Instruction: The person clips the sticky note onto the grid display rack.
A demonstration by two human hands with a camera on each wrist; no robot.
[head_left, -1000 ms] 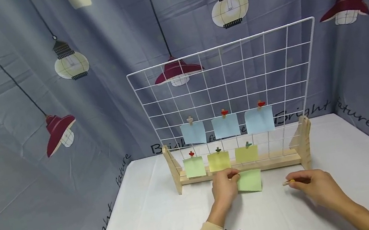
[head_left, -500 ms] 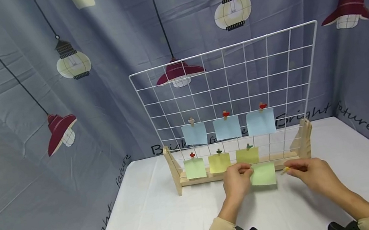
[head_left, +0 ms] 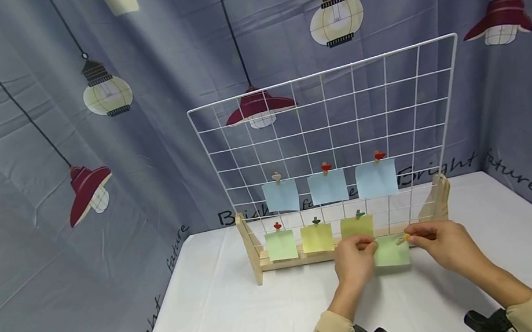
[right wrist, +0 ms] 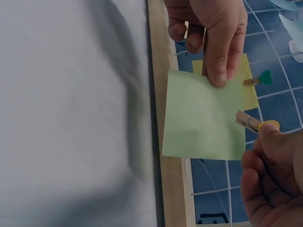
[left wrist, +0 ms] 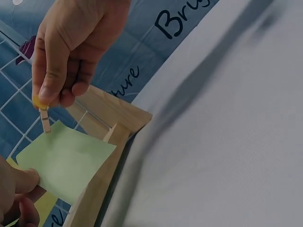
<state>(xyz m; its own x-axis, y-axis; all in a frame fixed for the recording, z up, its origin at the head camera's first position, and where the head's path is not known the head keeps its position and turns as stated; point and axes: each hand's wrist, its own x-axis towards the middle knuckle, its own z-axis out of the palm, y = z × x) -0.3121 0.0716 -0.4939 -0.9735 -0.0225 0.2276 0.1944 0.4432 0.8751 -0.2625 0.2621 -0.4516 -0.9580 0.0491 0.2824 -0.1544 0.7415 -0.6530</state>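
Note:
My left hand (head_left: 356, 264) pinches a light green sticky note (head_left: 391, 252) by its left edge, in front of the lower right part of the white wire grid (head_left: 411, 133). In my right hand (head_left: 443, 245) is a small wooden clothespin (right wrist: 248, 121) with a yellow top, pinched between thumb and fingers. Its tip overlaps the note's upper right corner in the head view and lies right at the note's edge in the left wrist view. A yellow note (head_left: 357, 226) hangs just behind, under a clothespin with a green heart (right wrist: 265, 77).
Three blue notes (head_left: 376, 178) hang in a row above, each from a clothespin. Lower left are a pale green note (head_left: 281, 245) and a yellow note (head_left: 317, 238). The grid stands in a wooden base (head_left: 254, 250) on a white-covered table (head_left: 208, 322), with a patterned curtain behind.
My left hand has carried the green note right and up toward the grid. My right hand has moved up and slightly left, bringing the clothespin to the note's corner.

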